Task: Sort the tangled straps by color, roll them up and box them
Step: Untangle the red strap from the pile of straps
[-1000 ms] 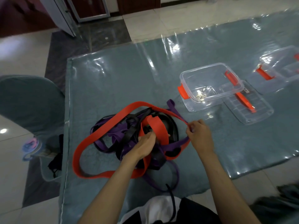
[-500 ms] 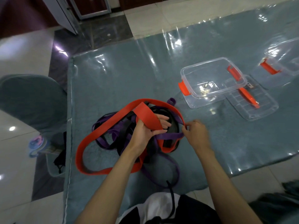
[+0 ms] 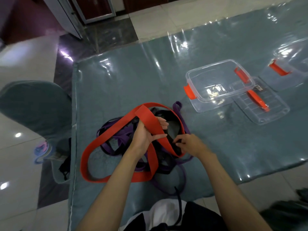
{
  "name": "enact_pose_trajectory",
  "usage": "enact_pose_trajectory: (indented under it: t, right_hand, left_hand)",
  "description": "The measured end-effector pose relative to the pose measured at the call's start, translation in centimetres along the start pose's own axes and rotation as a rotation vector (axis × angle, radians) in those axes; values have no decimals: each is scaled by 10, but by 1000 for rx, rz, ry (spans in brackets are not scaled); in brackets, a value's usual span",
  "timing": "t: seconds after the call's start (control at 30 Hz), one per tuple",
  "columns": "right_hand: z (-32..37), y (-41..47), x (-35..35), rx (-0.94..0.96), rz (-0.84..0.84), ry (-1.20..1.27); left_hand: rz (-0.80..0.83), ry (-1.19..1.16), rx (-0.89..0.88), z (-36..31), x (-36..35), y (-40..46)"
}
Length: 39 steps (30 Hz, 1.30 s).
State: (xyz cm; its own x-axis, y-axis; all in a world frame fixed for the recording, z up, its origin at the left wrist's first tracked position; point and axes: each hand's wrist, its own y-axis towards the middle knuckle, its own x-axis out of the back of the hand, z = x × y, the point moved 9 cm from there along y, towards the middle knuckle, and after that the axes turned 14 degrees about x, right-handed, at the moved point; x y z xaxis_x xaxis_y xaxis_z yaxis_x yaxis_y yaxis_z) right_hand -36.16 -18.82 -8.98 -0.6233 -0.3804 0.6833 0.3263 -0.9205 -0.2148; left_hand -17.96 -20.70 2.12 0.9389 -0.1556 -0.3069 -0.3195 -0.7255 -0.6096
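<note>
The left hand (image 3: 146,133) has its fingers wrapped around the wide red flat strap (image 3: 150,123) — thumb under, fingertips curled over the top. The right hand (image 3: 190,144) pinches a black strap (image 3: 171,140) in the tangle, fingers bent tight. The heap of red, purple and black straps lies near the table's (image 3: 133,72) left edge; the clear plastic box with orange clips (image 3: 216,84) sits far right.

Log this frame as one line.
left hand: holds red strap | right hand: pinches black strap | clear box: open, no straps
</note>
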Motion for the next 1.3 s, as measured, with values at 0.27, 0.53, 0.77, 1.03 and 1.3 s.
enact_pose_trajectory:
  t: [0.27, 0.53, 0.77, 1.03, 1.3]
  right_hand:
    - [12, -12, 18, 108, -271, 128]
    - [-26, -16, -5, -76, -39, -97]
    - [-17, -14, 6, -220, -207, -188]
    - [-12, -16, 31, -358, -774, 345]
    - [30, 24, 48, -185, -850, 1059]
  left_hand:
    - [-63, -165, -98, -34, 8, -6]
    - [-334, -200, -31, -54, 66, -12]
    - [-276, -121, 147, -28, 111, -17]
    - [-360, 94, 401, 5, 158, -35]
    - [-562, 305, -80, -20, 190, -40]
